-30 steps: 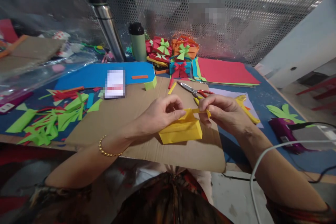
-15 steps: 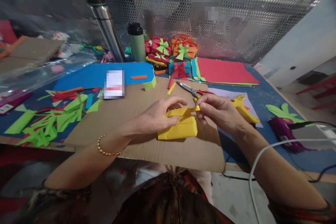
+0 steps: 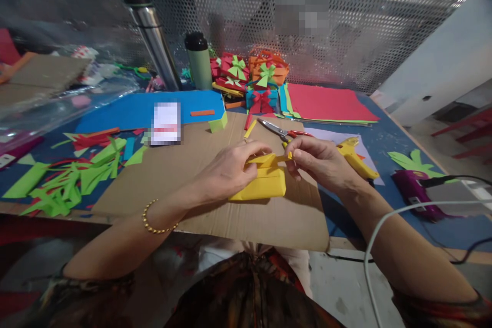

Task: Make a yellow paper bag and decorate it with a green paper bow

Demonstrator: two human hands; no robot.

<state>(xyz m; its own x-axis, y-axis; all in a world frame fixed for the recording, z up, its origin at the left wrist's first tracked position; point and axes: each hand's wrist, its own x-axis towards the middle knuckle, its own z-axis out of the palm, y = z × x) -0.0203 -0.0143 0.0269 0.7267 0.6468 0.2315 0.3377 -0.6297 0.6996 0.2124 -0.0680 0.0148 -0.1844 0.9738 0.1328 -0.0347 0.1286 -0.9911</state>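
A small yellow paper box (image 3: 265,185) lies on the brown cardboard sheet (image 3: 215,220) in front of me, its upper flap raised. My left hand (image 3: 234,169) wraps round the box's left end, thumb on the near side and fingers over the far edge. Between thumb and forefinger, my right hand (image 3: 315,160) pinches the end of a thin yellow paper strip (image 3: 283,158), which runs toward the top of the box. Whether the strip is joined to the box is hard to make out. Red-handled scissors (image 3: 274,128) lie just beyond my hands.
Green and red paper scraps (image 3: 73,174) cover the left side. A yellow glue gun (image 3: 355,159) lies right, near a purple device (image 3: 413,195) with a pale cable (image 3: 371,246). Behind stand a steel flask (image 3: 154,41), a green bottle (image 3: 199,64), finished bow-tied boxes (image 3: 261,97) and stacked coloured sheets (image 3: 330,102).
The left hand has shifted slightly on the box, and the upper flap now shows higher and flatter. The right hand still pinches the strip, its end turned a little.
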